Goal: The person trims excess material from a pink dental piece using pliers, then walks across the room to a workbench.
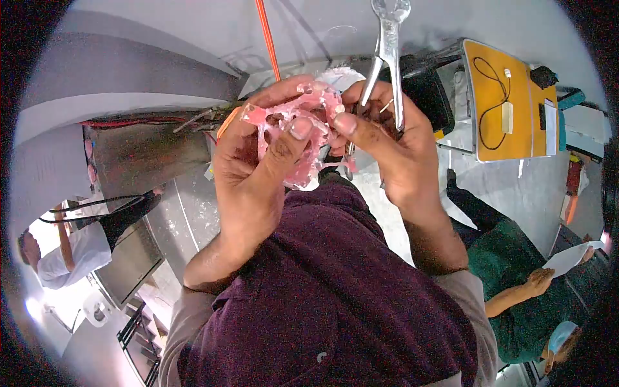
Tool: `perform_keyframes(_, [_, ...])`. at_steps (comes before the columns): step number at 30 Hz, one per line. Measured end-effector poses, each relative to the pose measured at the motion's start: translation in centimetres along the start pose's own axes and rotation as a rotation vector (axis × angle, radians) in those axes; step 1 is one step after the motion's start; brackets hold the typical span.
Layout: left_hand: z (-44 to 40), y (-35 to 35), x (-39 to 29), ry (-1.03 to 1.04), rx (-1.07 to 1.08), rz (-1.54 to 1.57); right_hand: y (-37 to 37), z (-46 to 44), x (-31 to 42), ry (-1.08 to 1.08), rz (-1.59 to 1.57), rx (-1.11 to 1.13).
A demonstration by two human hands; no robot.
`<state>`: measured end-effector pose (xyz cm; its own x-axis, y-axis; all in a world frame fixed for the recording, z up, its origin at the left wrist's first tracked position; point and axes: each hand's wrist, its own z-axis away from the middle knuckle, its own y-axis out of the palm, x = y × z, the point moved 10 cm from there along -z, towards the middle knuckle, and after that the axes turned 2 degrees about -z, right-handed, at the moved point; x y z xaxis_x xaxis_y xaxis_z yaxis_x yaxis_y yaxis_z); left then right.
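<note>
From afar, I see the left hand [253, 164] curled round a lacy pink piece [317, 132], the right hand [406, 151] pinching its edge, pliers [389, 45] against that palm. It looks fragile; I'd press lightly.

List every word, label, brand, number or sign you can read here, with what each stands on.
No text can be read.
Small pale mark on the purple garment: curved, too small and blurred to read.
White sheet held by the person in green: no words can be made out.
Pink piece and metal pliers: no lettering visible.
</note>
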<state>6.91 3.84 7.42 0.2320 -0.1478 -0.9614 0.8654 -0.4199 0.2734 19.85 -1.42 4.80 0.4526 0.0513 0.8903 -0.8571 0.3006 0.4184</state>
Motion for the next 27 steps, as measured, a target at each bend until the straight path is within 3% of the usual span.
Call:
perform_keyframes(12, [-0.2,0.5,0.2,-0.073,0.094,0.028,0.0,0.7,0.0,0.007,0.045,-0.011])
perform_keyframes(27, [-0.6,0.3,-0.1,-0.004,0.065,0.043,-0.7,0.9,1.1,-0.053,0.056,-0.061])
